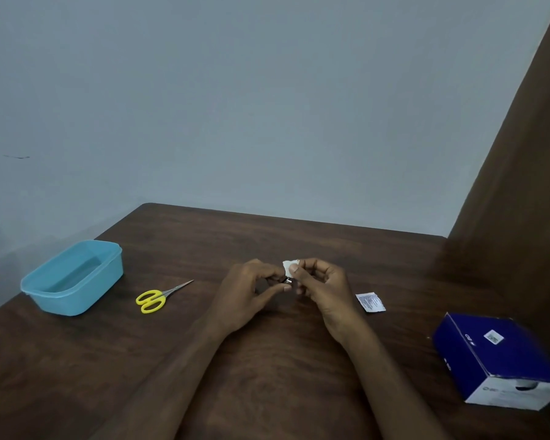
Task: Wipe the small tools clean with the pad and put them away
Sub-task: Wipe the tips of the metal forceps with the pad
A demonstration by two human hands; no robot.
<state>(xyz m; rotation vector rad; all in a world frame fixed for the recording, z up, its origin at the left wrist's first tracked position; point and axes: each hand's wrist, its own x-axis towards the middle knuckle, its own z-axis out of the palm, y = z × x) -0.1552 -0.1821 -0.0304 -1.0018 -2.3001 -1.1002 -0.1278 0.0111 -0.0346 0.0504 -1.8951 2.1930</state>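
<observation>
A small metal tool (288,280) sits pinched between the fingers (275,276) of the left hand (246,292), only a shiny bit of it showing between the two hands, so its long axis and which way it points cannot be told. The right hand (319,285) curls its fingers round a white pad (290,265), which pokes up just above its thumb and touches the tool from the right. Both hands meet over the middle of a dark wooden table (267,360). Left of the left hand's fingers lie yellow-handled scissors (159,296), flat, blades closed and pointing up and to the right toward the hands. Farther left stands a light blue plastic tub (73,277). Just right of the right hand lies a torn printed sachet (370,302), and well beyond it a blue and white carton (499,360) near the table's right edge. A pale grey-blue wall (235,106) rises behind, with a brown panel (521,185) at the right.
</observation>
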